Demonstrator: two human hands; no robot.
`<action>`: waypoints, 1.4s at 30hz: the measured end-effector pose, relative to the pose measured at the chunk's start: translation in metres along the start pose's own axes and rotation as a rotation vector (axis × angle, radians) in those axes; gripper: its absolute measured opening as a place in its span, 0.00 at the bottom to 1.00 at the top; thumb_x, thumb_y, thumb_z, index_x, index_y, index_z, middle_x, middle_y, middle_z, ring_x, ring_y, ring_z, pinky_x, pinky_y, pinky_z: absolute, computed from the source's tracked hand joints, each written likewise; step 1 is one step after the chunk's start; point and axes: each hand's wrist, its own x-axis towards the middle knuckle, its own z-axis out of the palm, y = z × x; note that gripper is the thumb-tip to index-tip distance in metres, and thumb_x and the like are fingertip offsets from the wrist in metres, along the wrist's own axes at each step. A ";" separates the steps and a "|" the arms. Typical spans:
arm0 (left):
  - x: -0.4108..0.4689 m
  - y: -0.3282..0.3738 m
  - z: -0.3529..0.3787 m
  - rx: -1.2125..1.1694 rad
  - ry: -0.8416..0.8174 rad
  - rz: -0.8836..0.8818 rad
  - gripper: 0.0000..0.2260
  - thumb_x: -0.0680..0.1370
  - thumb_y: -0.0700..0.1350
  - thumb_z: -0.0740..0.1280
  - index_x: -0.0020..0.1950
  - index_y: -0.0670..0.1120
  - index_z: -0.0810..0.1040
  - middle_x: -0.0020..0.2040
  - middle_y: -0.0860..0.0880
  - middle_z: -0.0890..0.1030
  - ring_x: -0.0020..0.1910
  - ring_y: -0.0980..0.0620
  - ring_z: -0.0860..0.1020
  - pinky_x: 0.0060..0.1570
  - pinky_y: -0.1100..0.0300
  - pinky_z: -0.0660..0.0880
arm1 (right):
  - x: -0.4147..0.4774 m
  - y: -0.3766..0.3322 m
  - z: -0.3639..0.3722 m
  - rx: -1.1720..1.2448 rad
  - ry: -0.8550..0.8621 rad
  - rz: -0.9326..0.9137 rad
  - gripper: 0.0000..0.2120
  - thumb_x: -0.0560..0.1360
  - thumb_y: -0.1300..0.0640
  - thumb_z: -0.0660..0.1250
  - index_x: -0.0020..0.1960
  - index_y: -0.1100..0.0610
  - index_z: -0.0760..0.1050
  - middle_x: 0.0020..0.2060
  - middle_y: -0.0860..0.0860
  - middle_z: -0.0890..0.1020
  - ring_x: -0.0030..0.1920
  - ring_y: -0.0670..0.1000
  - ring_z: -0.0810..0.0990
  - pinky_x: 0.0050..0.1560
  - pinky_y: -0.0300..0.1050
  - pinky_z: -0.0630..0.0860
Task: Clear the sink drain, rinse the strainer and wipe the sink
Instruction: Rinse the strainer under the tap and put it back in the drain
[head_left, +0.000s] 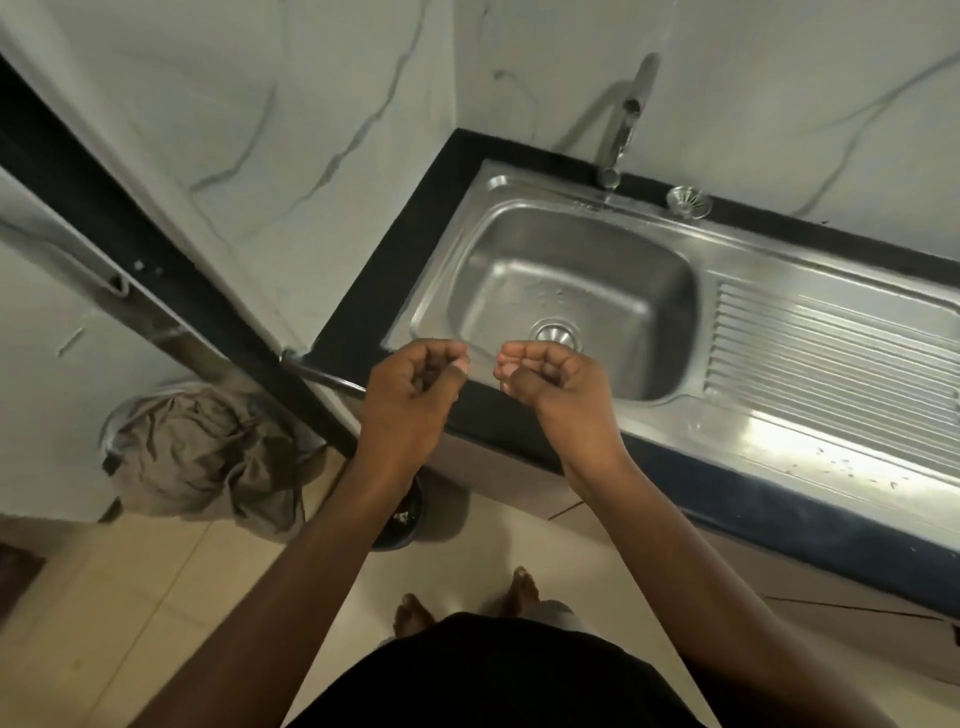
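Steel sink: set in a black counter in the wall corner, long axis running from the corner off to the right and slightly nearer the camera
Basin: rounded rectangle at the left end of the sink, droplets on its floor
Drain: round, at the near side of the basin floor, just beyond the fingertips; whether anything sits in it, can't tell
Drainboard: ribbed, fills the right part, ribs lying along the sink's long axis, bright glare on its near edge
Strainer: out of the basin, resting on the back ledge against the wall, right of the tap, open side up
Tap: rises from the back ledge, spout coming down over the far rim of the basin
Left hand: over the near-left corner of the sink, fingers curled in, thumb against them, nothing in its grip
Right hand: over the near rim, just in front of the drain, fingers curled loosely toward the palm, empty too
Hands: close together but not touching, neither on the sink
Cloth: brownish, crumpled in a bowl on the floor, left of the counter
Bare feet: on pale tiles, toes toward the counter
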 end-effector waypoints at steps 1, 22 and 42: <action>0.004 0.005 0.008 0.008 -0.011 0.009 0.07 0.82 0.42 0.73 0.58 0.52 0.86 0.53 0.51 0.89 0.54 0.50 0.87 0.61 0.44 0.84 | 0.003 -0.004 -0.007 0.005 0.012 -0.005 0.07 0.78 0.65 0.74 0.56 0.58 0.85 0.49 0.54 0.89 0.54 0.53 0.88 0.58 0.44 0.84; 0.089 0.029 0.124 0.046 -0.099 0.034 0.07 0.81 0.43 0.74 0.58 0.50 0.86 0.52 0.53 0.89 0.53 0.52 0.87 0.61 0.45 0.84 | 0.083 -0.029 -0.108 -0.008 0.213 -0.005 0.09 0.78 0.65 0.75 0.57 0.59 0.85 0.50 0.53 0.89 0.53 0.52 0.88 0.57 0.45 0.84; 0.310 0.035 0.191 0.183 -0.283 0.094 0.10 0.80 0.46 0.75 0.59 0.45 0.87 0.51 0.46 0.89 0.51 0.46 0.87 0.60 0.46 0.84 | 0.209 -0.012 -0.105 0.123 0.455 0.021 0.10 0.78 0.65 0.73 0.47 0.52 0.86 0.44 0.52 0.88 0.49 0.52 0.87 0.53 0.45 0.84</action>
